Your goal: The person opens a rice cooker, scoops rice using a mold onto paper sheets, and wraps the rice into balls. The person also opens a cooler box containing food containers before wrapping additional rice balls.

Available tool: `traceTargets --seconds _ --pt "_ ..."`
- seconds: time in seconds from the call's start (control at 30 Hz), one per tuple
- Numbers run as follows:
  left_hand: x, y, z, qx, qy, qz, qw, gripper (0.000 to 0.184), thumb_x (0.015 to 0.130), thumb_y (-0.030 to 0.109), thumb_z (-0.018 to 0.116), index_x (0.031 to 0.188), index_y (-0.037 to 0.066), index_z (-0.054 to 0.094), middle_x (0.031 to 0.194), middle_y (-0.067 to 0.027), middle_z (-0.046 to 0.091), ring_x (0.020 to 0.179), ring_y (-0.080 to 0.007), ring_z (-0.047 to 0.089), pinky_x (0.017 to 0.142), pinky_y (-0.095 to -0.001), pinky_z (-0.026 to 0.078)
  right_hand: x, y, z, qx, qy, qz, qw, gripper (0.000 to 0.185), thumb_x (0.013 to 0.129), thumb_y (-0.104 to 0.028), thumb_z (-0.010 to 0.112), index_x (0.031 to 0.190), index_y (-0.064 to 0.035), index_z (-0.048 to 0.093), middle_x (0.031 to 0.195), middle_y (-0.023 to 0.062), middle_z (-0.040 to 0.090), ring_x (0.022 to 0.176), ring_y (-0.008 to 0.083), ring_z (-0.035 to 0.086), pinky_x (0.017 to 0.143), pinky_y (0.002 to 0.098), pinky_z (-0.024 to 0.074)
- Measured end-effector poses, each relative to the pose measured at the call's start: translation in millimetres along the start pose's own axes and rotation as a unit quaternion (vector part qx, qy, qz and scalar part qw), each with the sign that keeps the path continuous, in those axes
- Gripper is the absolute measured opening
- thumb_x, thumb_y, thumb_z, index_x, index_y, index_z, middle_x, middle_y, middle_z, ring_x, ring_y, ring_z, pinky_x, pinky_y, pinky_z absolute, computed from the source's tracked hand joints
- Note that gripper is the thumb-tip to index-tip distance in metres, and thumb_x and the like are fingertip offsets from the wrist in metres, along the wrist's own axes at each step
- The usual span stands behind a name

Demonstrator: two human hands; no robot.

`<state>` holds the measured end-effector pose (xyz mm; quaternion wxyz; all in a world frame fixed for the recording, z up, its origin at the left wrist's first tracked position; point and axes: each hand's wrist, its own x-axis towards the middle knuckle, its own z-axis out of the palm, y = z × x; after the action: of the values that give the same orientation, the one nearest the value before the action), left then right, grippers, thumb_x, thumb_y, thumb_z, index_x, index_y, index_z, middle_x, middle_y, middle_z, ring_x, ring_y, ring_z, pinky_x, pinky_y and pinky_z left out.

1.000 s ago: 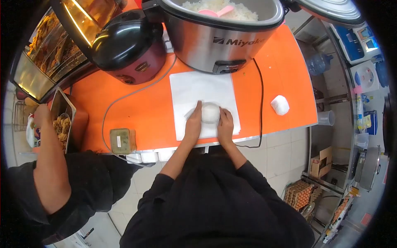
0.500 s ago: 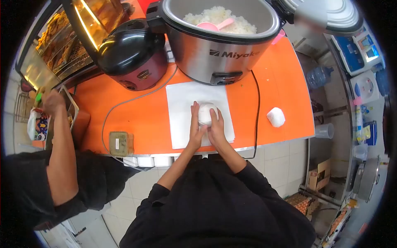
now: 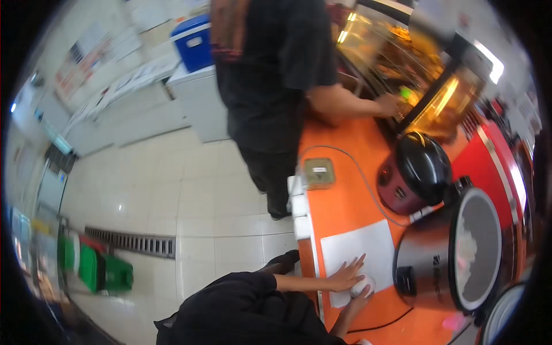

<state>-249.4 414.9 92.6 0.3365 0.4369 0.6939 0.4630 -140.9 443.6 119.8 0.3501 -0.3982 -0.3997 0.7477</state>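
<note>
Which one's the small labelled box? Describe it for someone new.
Start at the orange table. Go to the edge near the co-worker in black. The small box is low, squarish and olive-brown with a white label on top, unlike the round maroon cooker beyond it.

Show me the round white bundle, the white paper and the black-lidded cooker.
Round white bundle (image 3: 365, 282): head view, exposed top.
White paper (image 3: 369, 247): head view, bare upper part.
Black-lidded cooker (image 3: 424, 168): head view, lid.
</note>
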Motion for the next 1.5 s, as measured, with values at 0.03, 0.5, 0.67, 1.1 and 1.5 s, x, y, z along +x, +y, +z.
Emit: traceTargets --seconds 0.03,0.5,0.67,1.1,1.5 --pt "-6.3 0.5 -1.7 -0.001 0.026 -0.006 1.000 0.076 0.091 0.042 0.041 0.140 0.013 -0.009 0.140 -0.0212 0.025 0.134 -0.0373 0.009 0.104 -0.0558 0.008 7.5 4.5 -3.0 -0.202 0.070 -0.073 0.974 0.057 0.090 -0.038 0.046 0.128 0.0025 0.032 0.127 0.0205 0.039 0.116 0.0317 0.042 0.094 0.0436 0.0376" --pt "-228.5 -38.6 -188.6 0.059 0.205 0.034 0.976 0.045 0.090 0.016 0.045 0.132 0.004 0.031 0.127 -0.0179 0.042 0.119 -0.0308 0.039 0.099 -0.0379 0.033 1.9 11.6 45.3 -0.566 0.263 -0.371 0.687 0.048 0.088 -0.022 0.051 0.122 0.0073 0.035 0.122 0.0240 0.040 0.111 0.0375 0.042 0.093 0.0447 0.0355" --pt "-349.3 -105.4 -251.3 0.062 0.252 -0.016 0.966 0.037 0.089 0.010 0.045 0.125 0.004 0.041 0.119 -0.0141 0.051 0.111 -0.0269 0.049 0.093 -0.0350 0.039 -96.7 76.2 258.0 -0.290 -0.116 -0.472 0.825 0.040 0.085 -0.003 0.047 0.122 0.0044 0.036 0.123 0.0208 0.038 0.119 0.0333 0.034 0.100 0.0421 0.0271" --pt "-483.9 -219.0 -466.9 -0.070 0.410 -0.148 0.897 0.025 0.089 0.007 0.046 0.112 0.004 0.053 0.097 -0.0100 0.064 0.093 -0.0196 0.061 0.082 -0.0295 0.046 -179.1 227.2 572.7 -0.381 -0.441 -0.449 0.677 0.020 0.073 0.000 0.055 0.090 -0.0086 0.061 0.098 0.0081 0.055 0.095 0.0267 0.052 0.081 0.0367 0.0373" --pt "-394.9 -282.0 -870.0 -0.024 0.555 -0.133 0.821 0.023 0.089 0.006 0.044 0.110 0.002 0.053 0.094 -0.0101 0.065 0.088 -0.0182 0.061 0.080 -0.0293 0.046 -31.8 301.6 1012.2 -0.298 -0.392 -0.472 0.731 0.022 0.077 -0.006 0.055 0.099 -0.0028 0.055 0.097 0.0146 0.054 0.095 0.0322 0.051 0.082 0.0399 0.0403"
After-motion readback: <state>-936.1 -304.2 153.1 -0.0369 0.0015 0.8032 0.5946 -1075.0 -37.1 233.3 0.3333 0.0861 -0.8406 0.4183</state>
